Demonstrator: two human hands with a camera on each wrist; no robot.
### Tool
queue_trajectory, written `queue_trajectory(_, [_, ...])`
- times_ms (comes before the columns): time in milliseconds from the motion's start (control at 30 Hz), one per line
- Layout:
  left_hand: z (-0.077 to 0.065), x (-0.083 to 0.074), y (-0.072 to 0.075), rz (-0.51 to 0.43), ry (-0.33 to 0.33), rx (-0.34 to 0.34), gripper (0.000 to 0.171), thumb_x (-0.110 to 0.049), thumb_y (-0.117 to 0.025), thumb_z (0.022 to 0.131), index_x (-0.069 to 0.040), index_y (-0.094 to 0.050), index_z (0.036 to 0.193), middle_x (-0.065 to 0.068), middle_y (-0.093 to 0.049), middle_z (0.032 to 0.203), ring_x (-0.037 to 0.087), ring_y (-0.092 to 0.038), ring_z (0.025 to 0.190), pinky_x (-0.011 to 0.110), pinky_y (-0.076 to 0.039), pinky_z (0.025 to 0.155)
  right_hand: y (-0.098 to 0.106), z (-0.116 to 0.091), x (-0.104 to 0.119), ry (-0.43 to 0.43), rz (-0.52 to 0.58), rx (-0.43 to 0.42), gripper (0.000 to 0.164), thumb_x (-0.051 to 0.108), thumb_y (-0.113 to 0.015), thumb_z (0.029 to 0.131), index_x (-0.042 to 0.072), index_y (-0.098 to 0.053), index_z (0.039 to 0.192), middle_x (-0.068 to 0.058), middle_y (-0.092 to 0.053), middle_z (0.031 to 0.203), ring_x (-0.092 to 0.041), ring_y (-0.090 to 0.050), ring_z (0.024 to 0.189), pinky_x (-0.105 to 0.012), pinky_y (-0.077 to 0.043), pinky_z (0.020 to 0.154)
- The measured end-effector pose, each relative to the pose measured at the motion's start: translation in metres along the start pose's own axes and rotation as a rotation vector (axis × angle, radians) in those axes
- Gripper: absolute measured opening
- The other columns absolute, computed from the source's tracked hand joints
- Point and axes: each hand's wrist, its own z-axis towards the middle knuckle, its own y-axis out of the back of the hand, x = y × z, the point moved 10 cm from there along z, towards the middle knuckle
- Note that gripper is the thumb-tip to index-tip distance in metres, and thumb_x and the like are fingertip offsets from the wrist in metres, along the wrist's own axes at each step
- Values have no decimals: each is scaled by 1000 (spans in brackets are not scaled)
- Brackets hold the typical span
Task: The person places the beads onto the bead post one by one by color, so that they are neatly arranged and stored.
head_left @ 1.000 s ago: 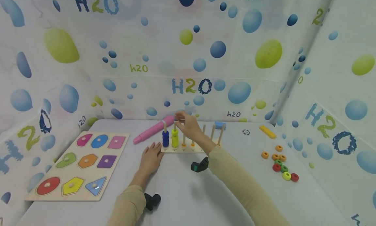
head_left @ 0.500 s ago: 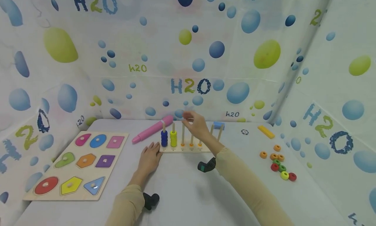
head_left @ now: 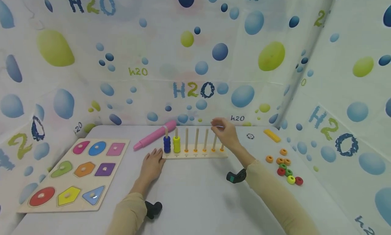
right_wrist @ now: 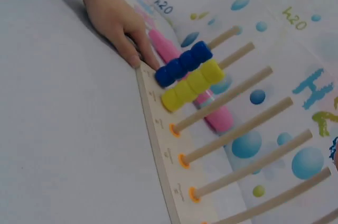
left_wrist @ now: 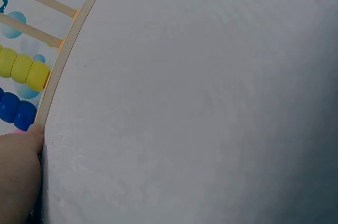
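Note:
A wooden peg rack (head_left: 195,156) stands on the table in the head view. Blue beads (head_left: 166,145) are stacked on its leftmost peg, and yellow beads (head_left: 176,145) on the one beside it. The other pegs (head_left: 196,140) are bare. My left hand (head_left: 151,165) rests on the table against the rack's left end; in the left wrist view its thumb (left_wrist: 34,138) touches the base's corner. Over the rack's right end is my right hand (head_left: 226,133), fingers loosely bent toward the thumb, with nothing visible between them. It hides parts of the rightmost pegs.
Loose orange, green, red and yellow beads (head_left: 282,166) lie at the right, below a yellow block (head_left: 272,135). Behind the rack's left end lies a pink marker-shaped thing (head_left: 155,136). A wooden shape puzzle board (head_left: 76,174) covers the table's left side.
My right hand has moved from above the yellow beads' peg rightward along the rack to its right end. The left hand stays at the rack. The head view has shifted slightly right.

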Motion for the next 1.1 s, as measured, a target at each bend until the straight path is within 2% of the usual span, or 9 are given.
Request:
queue_trajectory(233, [0,-1,-1,4,-7,-10,48,-23,-48,99,5,-43,137,18,-42,142,39,-30,135,56,-16,111,34,-23,-22,-20,-7,-36,28,4,-65,88,3,-59,115,-9,-65,108,-22,-62,102,-30,-52,87])
queue_trajectory(367, [1,-1,-2,4,-7,-18,47,-22,-49,98,5,-44,136,19,-42,142,39,-30,134,56,-16,111,51,-42,-42,-90,-32,-50,29,6,-65,89,1,-58,116,-10,-65,110,-23,-62,103,-29,-52,87])
queue_trajectory(600, [0,-1,-2,16,-11,-12,47,-21,-47,99,6,-43,137,19,-41,142,39,-29,135,57,-16,111,84,-80,-76,-178,-82,-83,30,7,-65,89,-1,-58,116,-10,-66,108,-22,-63,101,-25,-52,86])
queue_trajectory(767, [1,-4,2,12,-9,-22,46,-20,-48,99,6,-43,136,20,-41,142,40,-29,135,57,-16,110,108,-109,-96,-246,-115,-83,29,8,-64,90,5,-57,117,-9,-66,111,-22,-62,103,-16,-49,84])
queue_trajectory(933, [0,-5,2,10,-17,-19,46,-20,-48,99,7,-43,136,21,-40,142,41,-29,134,58,-16,110,133,-141,-113,-307,-140,-87,29,8,-63,90,2,-56,118,-12,-65,111,-24,-61,104,-17,-50,84])
queue_trajectory(1100, [0,-5,-1,4,-18,-14,47,-20,-47,99,7,-42,137,21,-39,143,41,-28,135,58,-15,110,163,-172,-124,-307,-244,-141,28,4,-66,87,-2,-59,113,-14,-67,105,-28,-63,98,-10,-49,78])
